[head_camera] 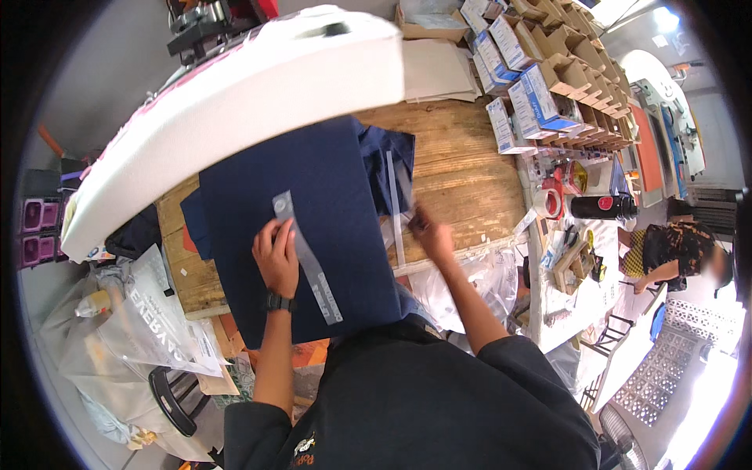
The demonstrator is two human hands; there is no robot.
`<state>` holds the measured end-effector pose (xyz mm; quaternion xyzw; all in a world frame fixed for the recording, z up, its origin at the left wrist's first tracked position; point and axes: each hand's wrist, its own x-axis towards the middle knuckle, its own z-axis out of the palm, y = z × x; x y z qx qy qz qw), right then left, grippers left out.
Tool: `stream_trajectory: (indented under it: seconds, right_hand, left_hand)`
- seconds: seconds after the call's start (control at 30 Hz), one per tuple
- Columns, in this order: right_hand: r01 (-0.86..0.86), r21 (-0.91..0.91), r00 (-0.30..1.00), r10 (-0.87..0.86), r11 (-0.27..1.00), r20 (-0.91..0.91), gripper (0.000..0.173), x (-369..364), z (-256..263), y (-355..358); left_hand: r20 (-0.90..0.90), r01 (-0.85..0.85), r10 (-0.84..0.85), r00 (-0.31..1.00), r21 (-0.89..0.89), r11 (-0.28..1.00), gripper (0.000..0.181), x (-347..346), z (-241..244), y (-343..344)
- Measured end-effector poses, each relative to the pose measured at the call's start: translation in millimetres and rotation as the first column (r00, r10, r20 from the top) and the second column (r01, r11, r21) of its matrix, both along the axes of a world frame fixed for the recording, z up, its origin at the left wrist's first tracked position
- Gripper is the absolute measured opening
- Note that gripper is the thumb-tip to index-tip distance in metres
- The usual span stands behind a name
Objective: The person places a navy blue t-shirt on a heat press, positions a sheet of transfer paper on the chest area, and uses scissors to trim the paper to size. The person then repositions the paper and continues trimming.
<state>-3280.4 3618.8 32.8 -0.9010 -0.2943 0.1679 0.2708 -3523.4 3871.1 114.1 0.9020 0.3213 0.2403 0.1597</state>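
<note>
Navy fabric (pixel 247 194) lies smooth and flat over a rectangular form in front of me, its loose folds (pixel 382 170) hanging past the right side. On it, slantwise, rests a translucent film strip (pixel 306 249) bearing light lettering and a round mark near its top. My left hand (pixel 275 252), with a dark wristwatch, pinches the edge of that strip below the round mark. To the right, above the table, my right hand (pixel 433 232) is blurred by motion. A blurred translucent strip (pixel 405 183) extends from its fingers. Beside it a pale narrow strip (pixel 394 211) crosses the fabric folds and the table edge.
A large white padded arm (pixel 247 100) overhangs the wooden table (pixel 464 158) at the back. Stacked cardboard bins (pixel 540 100) stand back right, near a tape roll (pixel 549 202) and a black bottle (pixel 602 207). Plastic bags (pixel 147 317) are at left. Another person (pixel 670 252) stands far right.
</note>
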Motion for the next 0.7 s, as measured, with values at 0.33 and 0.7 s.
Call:
stream_trajectory:
  seconds: [0.33,0.7]
  right_hand:
    - [-0.091,-0.045,0.986,0.096,0.995,0.137,0.05,39.0,-40.3,-45.2]
    - [0.137,0.145,0.983,-0.152,0.98,0.1,0.047,42.8,-29.8,-90.9]
  left_hand:
    - [-0.299,-0.131,0.121,0.947,-0.011,0.991,0.046,-45.0,2.9,-119.5]
    - [-0.28,-0.073,0.038,0.959,-0.117,0.99,0.051,-50.2,14.2,-106.8]
